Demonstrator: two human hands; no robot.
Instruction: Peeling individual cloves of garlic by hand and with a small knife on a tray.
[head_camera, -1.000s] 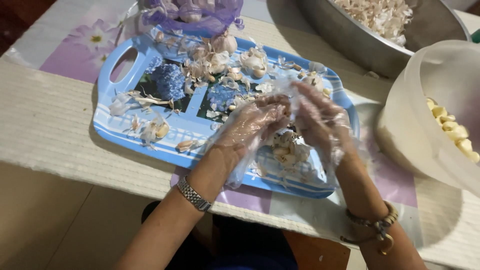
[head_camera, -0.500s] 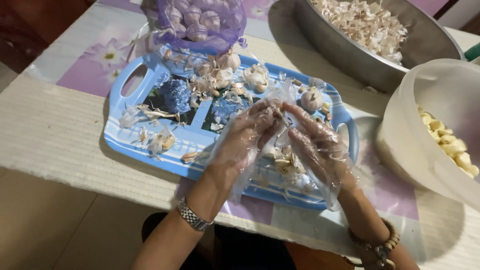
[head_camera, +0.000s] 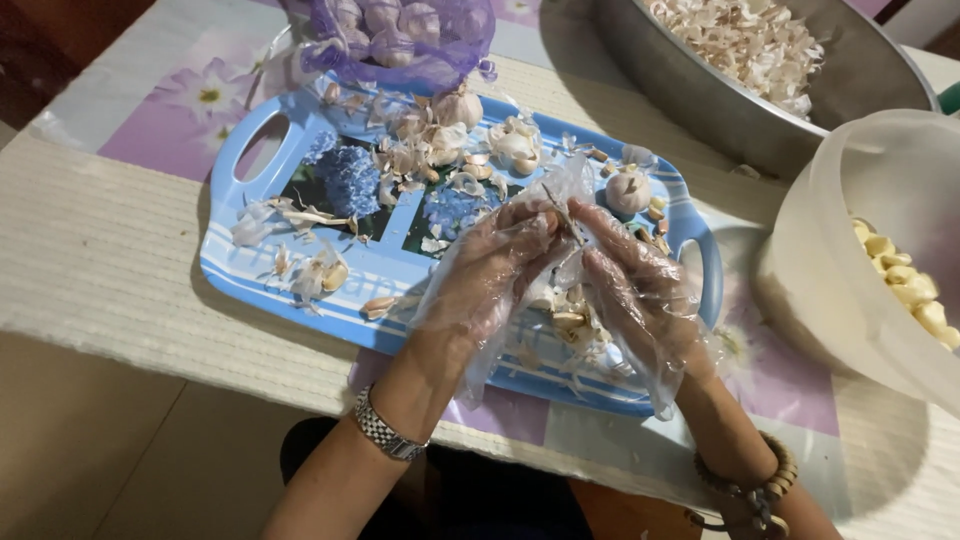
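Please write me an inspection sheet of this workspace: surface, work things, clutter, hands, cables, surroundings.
Surface: table with beige ribbed runner over a purple flowered cloth.
Work things: blue plastic flower-print tray with garlic bulbs, cloves and skins; a small garlic piece pinched between both hands.
Clutter: purple mesh bag of garlic; metal basin of peelings; white plastic bowl of peeled cloves.
Hands: left hand and right hand, in clear plastic gloves, fingertips together above the tray.
Cables: nothing seen.
Surroundings: brown floor.

Steel bowl (head_camera: 700, 100), purple net bag (head_camera: 400, 40)
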